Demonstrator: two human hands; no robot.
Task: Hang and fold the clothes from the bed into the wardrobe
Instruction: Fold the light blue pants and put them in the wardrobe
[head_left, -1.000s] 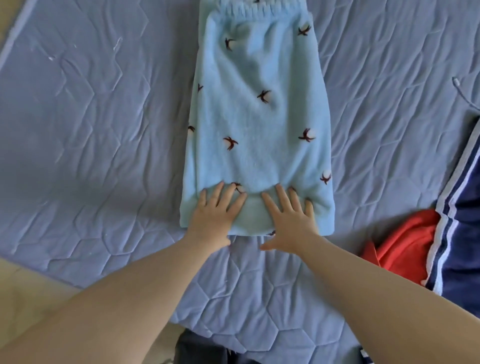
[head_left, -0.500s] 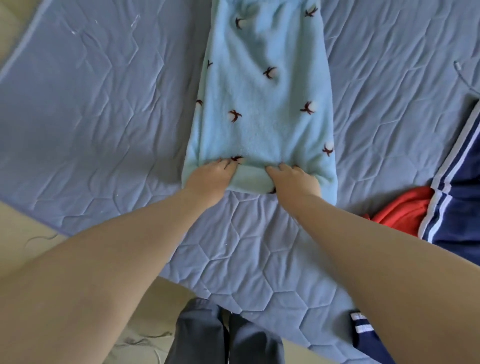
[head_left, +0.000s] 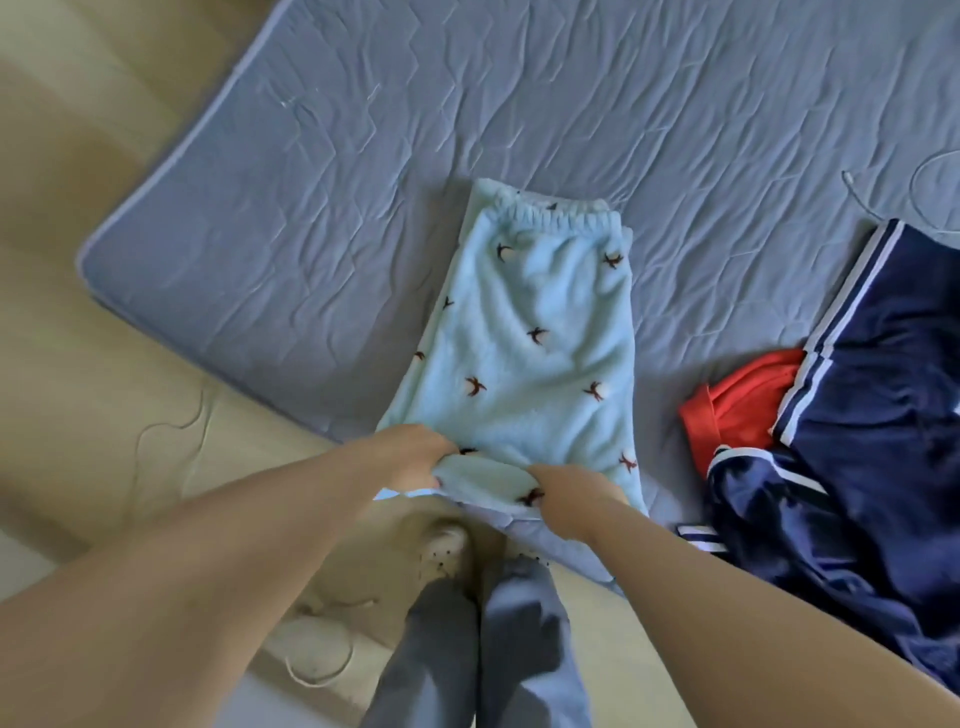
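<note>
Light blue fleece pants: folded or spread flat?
Folded: the light blue pants lie as one narrow panel, waistband at the far end, no separate legs showing. Left hand and right hand grip the near edge.

Blue quilted bed: fleece trousers centre; red garment, navy striped garment right.
</note>
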